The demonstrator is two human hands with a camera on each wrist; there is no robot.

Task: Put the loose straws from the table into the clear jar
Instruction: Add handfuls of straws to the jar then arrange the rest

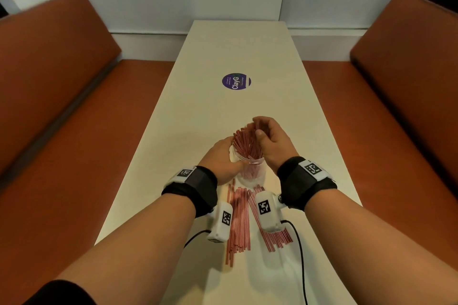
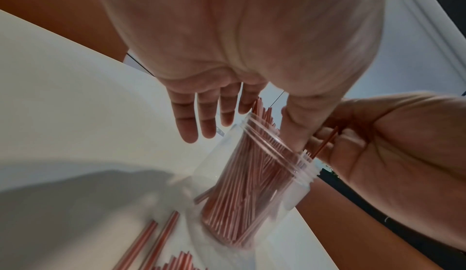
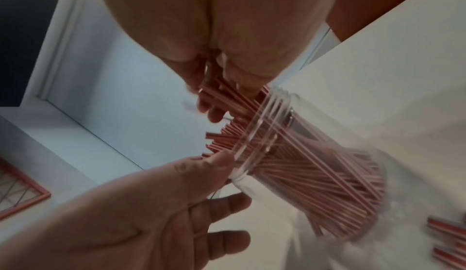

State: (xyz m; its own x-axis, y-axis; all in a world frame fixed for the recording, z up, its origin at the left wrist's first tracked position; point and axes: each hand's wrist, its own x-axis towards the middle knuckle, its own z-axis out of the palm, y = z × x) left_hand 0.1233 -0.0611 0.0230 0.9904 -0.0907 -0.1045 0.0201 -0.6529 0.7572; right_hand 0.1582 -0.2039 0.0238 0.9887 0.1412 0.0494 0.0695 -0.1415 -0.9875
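1. Progress: the clear jar [image 1: 249, 163] stands on the table [image 1: 198, 111], already densely filled with straws; two loose straw piles [image 1: 239, 218] remain just in front of it.
2. Left hand [image 1: 221, 158]: fingers straight, thumb at the jar rim, steadying it.
3. Right hand [image 1: 270, 141]: grasps a straw bundle [image 3: 221, 93] at the jar mouth.
4. The right wrist view alone shows the grasped bundle; only the head view shows both remaining piles in full.

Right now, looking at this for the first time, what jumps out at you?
A clear jar crammed with red-and-white straws stands mid-table, ringed by two hands. The right hand pinches a few straws at the jar's mouth, while the left hand rests open against its side. Nearer the person, more loose straws lie on the pale table, between orange benches.
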